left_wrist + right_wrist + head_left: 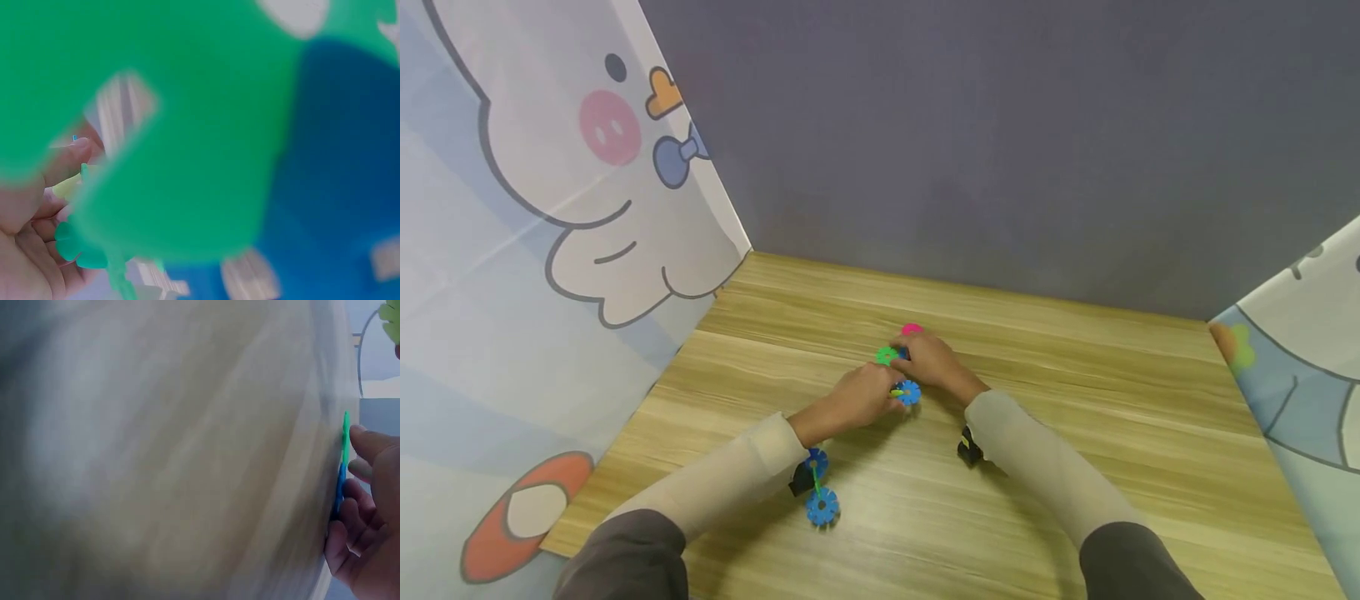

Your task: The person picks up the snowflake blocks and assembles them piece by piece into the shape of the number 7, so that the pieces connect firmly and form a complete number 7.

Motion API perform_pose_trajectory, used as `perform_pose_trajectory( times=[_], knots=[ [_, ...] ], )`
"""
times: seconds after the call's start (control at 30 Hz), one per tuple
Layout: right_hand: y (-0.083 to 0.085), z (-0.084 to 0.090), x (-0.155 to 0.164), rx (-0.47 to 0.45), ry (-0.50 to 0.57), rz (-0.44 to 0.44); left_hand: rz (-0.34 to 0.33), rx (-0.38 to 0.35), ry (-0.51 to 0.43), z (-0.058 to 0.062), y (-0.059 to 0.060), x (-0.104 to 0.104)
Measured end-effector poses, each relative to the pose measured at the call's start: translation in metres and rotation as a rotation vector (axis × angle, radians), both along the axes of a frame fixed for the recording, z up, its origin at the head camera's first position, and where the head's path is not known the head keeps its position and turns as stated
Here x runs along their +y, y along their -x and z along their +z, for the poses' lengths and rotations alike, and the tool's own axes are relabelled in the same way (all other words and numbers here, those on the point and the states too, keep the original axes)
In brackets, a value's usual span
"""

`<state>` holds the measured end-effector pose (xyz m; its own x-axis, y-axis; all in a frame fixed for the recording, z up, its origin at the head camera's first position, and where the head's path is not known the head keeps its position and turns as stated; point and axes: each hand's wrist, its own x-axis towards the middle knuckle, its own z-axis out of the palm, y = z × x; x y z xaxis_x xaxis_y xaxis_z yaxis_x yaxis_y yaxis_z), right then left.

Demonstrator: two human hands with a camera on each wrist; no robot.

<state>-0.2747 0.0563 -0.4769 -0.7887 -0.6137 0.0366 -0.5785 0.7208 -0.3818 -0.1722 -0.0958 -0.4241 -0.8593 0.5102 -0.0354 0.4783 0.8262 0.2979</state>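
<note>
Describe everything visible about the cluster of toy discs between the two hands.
The cluster of toy discs is made of flat, flower-shaped pieces with notched edges that look like plastic: a green disc, a blue disc, a pink one at the far side and a small yellow part. It lies mid-table on the wooden table. The left hand and right hand both hold it with curled fingers. How the pieces join is hidden.

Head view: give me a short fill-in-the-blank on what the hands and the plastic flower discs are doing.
1. Both hands meet over a cluster of discs on the ____ table.
2. The disc showing between the hands is ____.
3. The disc beyond the right hand is ____.

Missing words: wooden; blue; pink
</note>
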Motion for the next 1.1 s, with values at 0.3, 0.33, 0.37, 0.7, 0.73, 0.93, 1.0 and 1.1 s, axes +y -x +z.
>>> perform_pose_trajectory(
  times=[0.3, 0.33, 0.37, 0.7, 0.73, 0.93, 1.0, 1.1],
  knots=[
    [0.002, -0.003, -0.005, -0.022, -0.003, -0.032, -0.001, -0.009, -0.008, 0.000, 0.002, 0.000],
    [0.003, -0.003, -0.005, -0.037, 0.014, -0.031, -0.002, -0.007, -0.007, 0.000, 0.002, 0.001],
    [0.004, -0.003, -0.005, -0.054, 0.035, -0.028, -0.003, -0.006, -0.007, 0.000, 0.003, 0.001],
    [0.006, -0.002, 0.002, -0.212, 0.235, -0.098, -0.015, 0.000, 0.028, -0.001, 0.003, 0.003],
    [0.005, -0.001, 0.004, -0.214, 0.249, -0.096, -0.015, 0.001, 0.033, -0.002, 0.003, 0.003],
    [-0.004, 0.008, 0.021, -0.223, 0.289, -0.047, -0.015, 0.000, 0.018, -0.002, 0.004, 0.005],
    [-0.008, 0.012, 0.029, -0.219, 0.308, -0.031, -0.016, 0.004, 0.009, -0.002, 0.005, 0.006],
    [-0.014, 0.018, 0.039, -0.180, 0.332, -0.010, -0.017, 0.017, -0.002, -0.002, 0.005, 0.006]
  ],
)
